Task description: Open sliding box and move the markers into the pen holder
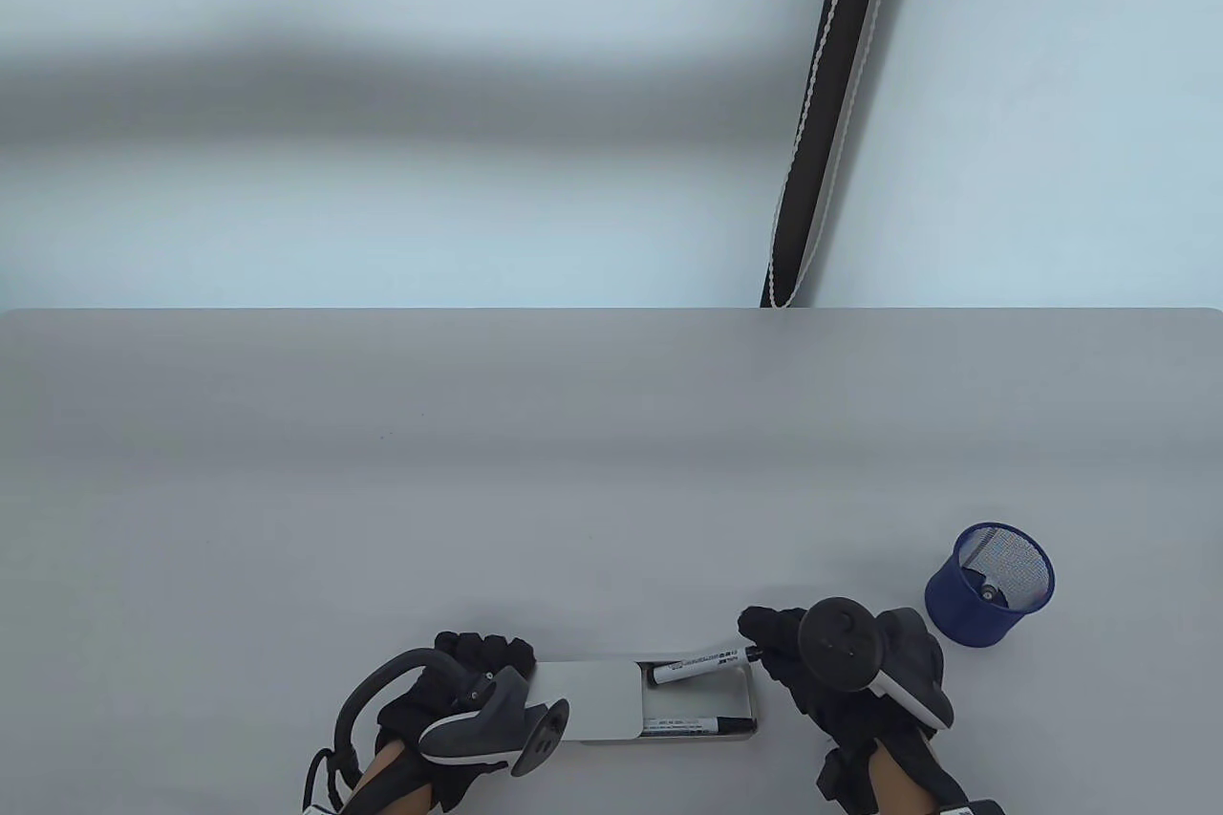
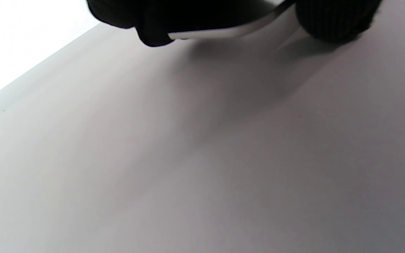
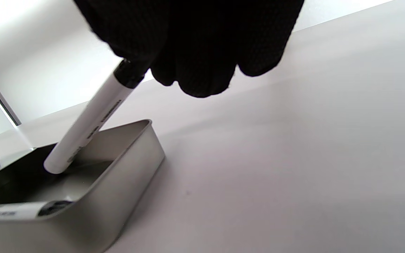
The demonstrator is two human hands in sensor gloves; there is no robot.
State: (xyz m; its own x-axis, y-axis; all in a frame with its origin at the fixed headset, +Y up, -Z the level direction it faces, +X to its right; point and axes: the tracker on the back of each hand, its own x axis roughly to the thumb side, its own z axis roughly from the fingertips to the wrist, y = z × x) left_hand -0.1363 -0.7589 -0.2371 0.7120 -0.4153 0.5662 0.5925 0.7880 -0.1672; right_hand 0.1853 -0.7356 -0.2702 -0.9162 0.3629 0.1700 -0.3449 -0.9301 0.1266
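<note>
We had the sliding box (image 1: 669, 705) near the front edge of the table (image 1: 611, 471), its lid (image 1: 588, 700) drawn back to the left so that the right part of the tray lay open. Our left hand (image 1: 459, 691) was at the lid end; the left wrist view showed fingers (image 2: 336, 17) curled over a pale metal edge, so we judged it to be gripping the box to steady it.

Our right hand (image 1: 812, 653) pinched a white marker (image 1: 696, 664) by its black cap end. The marker slanted, its far end still low inside the tray, as the right wrist view showed (image 3: 86, 123). A second marker (image 1: 702, 725) lay flat along the near wall of the tray. The blue mesh pen holder (image 1: 994, 581) stood upright to the right of the box, well apart from it, and something round lay at its bottom, probably a marker already dropped in, though we could not be sure.

We judged the step in hand to be the lifting out of this marker, with the opening done. The next move called for raising it clear of the tray wall, carrying it right to the holder, turning it nearly upright over the rim and letting go. The marker left in the tray would follow.
</note>
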